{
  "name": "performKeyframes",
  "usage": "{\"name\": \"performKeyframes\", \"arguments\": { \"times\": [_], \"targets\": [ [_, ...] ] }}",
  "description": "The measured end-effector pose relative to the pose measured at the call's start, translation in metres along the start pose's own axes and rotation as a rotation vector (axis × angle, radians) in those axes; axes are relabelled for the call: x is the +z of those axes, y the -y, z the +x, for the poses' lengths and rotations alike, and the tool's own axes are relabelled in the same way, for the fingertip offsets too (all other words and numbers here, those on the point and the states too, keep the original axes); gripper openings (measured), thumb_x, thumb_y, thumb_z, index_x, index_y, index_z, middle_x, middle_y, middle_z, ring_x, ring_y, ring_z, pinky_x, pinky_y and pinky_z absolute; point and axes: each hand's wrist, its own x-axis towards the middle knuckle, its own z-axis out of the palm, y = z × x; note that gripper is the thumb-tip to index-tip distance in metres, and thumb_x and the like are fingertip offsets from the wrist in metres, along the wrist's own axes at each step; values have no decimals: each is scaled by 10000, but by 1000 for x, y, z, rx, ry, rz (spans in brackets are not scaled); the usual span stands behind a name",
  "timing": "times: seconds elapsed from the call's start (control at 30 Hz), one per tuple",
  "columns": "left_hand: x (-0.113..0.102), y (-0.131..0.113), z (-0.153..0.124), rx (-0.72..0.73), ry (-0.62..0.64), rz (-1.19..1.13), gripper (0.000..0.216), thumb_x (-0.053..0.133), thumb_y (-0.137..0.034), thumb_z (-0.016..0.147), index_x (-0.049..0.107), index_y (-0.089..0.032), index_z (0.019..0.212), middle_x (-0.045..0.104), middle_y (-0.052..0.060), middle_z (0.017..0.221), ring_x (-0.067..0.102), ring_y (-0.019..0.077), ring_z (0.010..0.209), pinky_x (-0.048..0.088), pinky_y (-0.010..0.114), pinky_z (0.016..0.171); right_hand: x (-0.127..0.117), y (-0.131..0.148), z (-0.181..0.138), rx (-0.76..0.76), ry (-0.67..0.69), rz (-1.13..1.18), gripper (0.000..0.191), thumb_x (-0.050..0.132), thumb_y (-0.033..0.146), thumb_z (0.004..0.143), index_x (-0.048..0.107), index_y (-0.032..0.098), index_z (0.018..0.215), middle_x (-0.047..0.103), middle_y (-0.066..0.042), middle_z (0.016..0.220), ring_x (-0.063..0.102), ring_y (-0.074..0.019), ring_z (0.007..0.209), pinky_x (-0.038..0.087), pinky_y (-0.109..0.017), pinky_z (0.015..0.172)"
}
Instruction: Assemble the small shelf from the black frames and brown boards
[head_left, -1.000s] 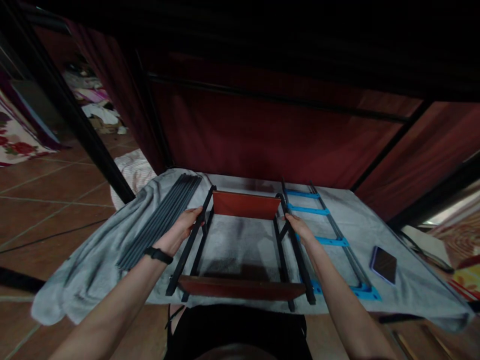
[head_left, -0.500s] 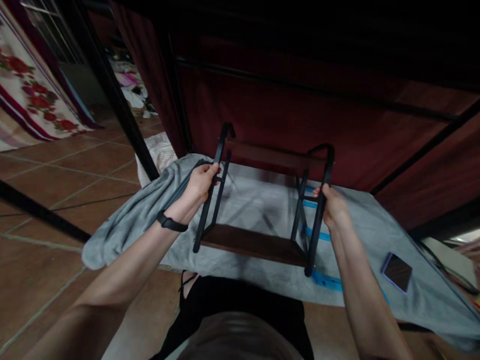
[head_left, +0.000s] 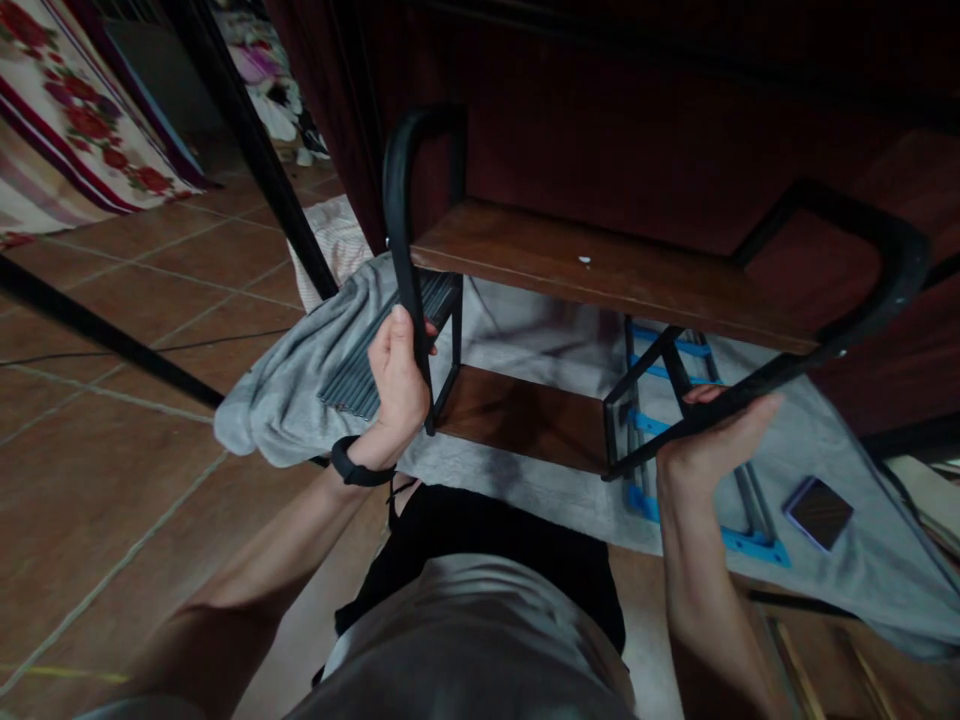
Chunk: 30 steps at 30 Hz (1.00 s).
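I hold a small two-tier rack (head_left: 600, 270) with brown wooden shelves and a black metal frame, lifted and tilted toward me. My left hand (head_left: 397, 375), with a black band on the wrist, grips the frame's left black bar. My right hand (head_left: 709, 440) is wrapped around the right black bar from below. The rack's lower shelf (head_left: 525, 415) hangs just above a grey cloth (head_left: 292, 390) spread on the floor.
On the cloth lie a bundle of dark grey rods (head_left: 375, 355) at the left, a blue-and-grey ladder-like part (head_left: 697, 470) at the right, and a phone (head_left: 817, 510) further right. A dark red fabric wall stands behind. A black pole (head_left: 247, 140) crosses the tiled floor at the left.
The rack lay flat on the cloth a second ago. I have lifted it and swung it upright toward me, so its top shelf is now close to my head. Both hands kept their grip.
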Motion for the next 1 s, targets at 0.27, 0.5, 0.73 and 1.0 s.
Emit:
{"name": "performKeyframes", "arguments": {
  "times": [0.27, 0.5, 0.73, 1.0],
  "targets": [
    [-18, 8, -28, -24, 0, -32, 462, 531, -578, 952, 646, -179, 749, 611, 15, 729, 545, 122, 627, 431, 290, 585, -25, -4, -27, -33, -52, -79, 328, 312, 434, 980, 426, 265, 724, 429, 53, 612, 504, -150, 600, 481, -338, 732],
    [-24, 18, -24, 11, 21, 141, 511, 398, -623, 987, 606, -215, 759, 643, 19, 721, 568, 137, 652, 410, 342, 592, -29, -1, -39, -56, -20, -95, 229, 372, 381, 921, 442, 261, 740, 441, 45, 670, 524, -144, 645, 485, -337, 773],
    [-20, 17, -26, 32, 12, -15, 459, 478, -558, 975, 623, -203, 722, 617, 18, 705, 559, 141, 642, 390, 341, 582, -34, -3, -43, -3, -43, -171, 267, 358, 425, 896, 423, 278, 683, 429, 26, 672, 551, -183, 665, 515, -413, 822],
    [-22, 9, -34, -57, 14, 61, 433, 481, -579, 964, 645, -220, 787, 633, 54, 829, 591, 186, 768, 468, 334, 668, -44, -5, -44, 28, -87, -46, 320, 403, 404, 897, 515, 290, 619, 445, -19, 648, 578, -242, 676, 534, -498, 849]
  ]
}}
